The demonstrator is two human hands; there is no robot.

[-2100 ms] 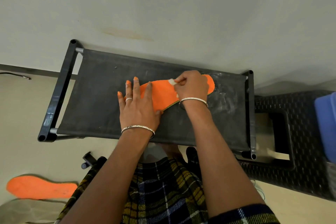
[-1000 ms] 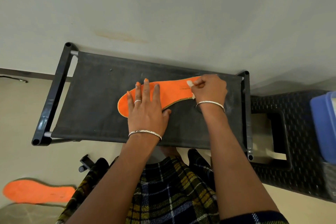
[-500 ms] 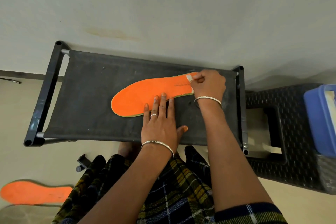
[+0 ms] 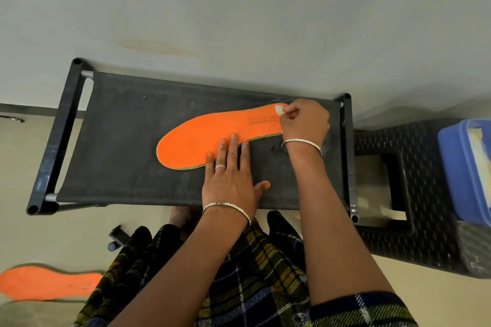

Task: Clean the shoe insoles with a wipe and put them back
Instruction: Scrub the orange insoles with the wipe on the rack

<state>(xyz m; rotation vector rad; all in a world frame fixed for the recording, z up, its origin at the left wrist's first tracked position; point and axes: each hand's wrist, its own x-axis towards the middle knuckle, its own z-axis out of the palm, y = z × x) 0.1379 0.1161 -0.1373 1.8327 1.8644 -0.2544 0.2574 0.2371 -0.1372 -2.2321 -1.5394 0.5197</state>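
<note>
An orange insole (image 4: 202,138) lies flat on the black fabric stool (image 4: 119,141), toe to the left, heel to the right. My left hand (image 4: 231,175) lies flat with straight fingers, its fingertips pressing the insole's near edge. My right hand (image 4: 305,121) pinches a small white wipe (image 4: 279,109) against the heel end, hiding the heel's tip. A second orange insole (image 4: 45,287) lies on the floor at the lower left, partly cut off by the frame edge.
A dark woven plastic stool (image 4: 414,194) stands right of the fabric stool, with a blue lidded tub (image 4: 465,167) on it at the frame's right edge. A pale wall runs behind. My plaid-clad lap (image 4: 239,273) fills the bottom.
My left hand slid back from the top of the insole to its near edge, uncovering most of it. My right hand moved the wipe along to the heel end.
</note>
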